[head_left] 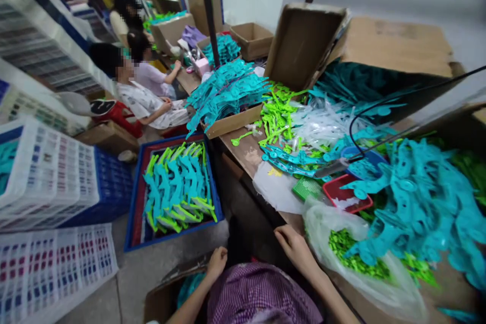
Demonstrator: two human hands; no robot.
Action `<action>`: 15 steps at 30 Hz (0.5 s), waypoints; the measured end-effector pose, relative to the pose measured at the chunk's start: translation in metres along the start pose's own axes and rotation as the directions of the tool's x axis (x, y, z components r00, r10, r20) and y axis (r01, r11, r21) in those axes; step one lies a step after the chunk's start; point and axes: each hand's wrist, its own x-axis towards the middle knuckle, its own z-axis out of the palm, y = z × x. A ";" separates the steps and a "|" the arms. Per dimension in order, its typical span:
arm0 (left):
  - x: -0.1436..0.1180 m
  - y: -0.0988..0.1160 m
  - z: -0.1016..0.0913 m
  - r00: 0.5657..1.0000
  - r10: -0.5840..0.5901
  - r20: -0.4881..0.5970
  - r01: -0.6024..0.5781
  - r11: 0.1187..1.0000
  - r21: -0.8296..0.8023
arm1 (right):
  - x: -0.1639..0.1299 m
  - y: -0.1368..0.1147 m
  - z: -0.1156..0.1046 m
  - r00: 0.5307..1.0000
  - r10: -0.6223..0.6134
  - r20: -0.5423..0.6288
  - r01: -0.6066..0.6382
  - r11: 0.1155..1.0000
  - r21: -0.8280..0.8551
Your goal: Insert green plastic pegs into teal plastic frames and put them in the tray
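The left hand (217, 263) and right hand (289, 243) are resting half-curled, grip unclear; gentle moving should be saving the bag (319, 223) from spilling.

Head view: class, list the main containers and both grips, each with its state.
Left grip: curled, no held object visible
Right grip: half-curled, no held object visible
Low blue plastic crate: open, filled with turquoise-and-lime parts
Clear plastic bag: open, green pieces inside
Red rectangular tray: open, pale scraps inside
Large brown cardboard box: open, turquoise parts inside
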 end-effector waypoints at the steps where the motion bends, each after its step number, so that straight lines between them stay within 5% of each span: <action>1: 0.014 -0.006 -0.021 1.000 0.016 -0.001 -0.016 1.000 -0.002 | 0.010 -0.015 0.009 1.000 -0.006 0.030 0.007 1.000 -0.021; 5: 0.062 -0.021 -0.102 0.997 0.050 -0.059 -0.054 0.997 -0.060 | 0.044 -0.061 0.036 0.994 -0.003 0.114 0.014 0.995 -0.095; 8: 0.080 -0.022 -0.144 0.990 0.037 -0.133 -0.055 0.990 -0.131 | 0.062 -0.076 0.042 0.991 0.001 0.136 0.013 0.994 -0.105; 11: 0.087 -0.011 -0.163 0.984 0.029 -0.178 -0.064 0.978 -0.197 | 0.074 -0.080 0.037 0.994 0.007 0.109 0.004 0.996 -0.093; 15: 0.093 0.025 -0.159 0.985 0.086 -0.152 -0.124 0.957 -0.263 | 0.081 -0.075 0.027 0.999 0.038 0.028 -0.036 0.998 -0.046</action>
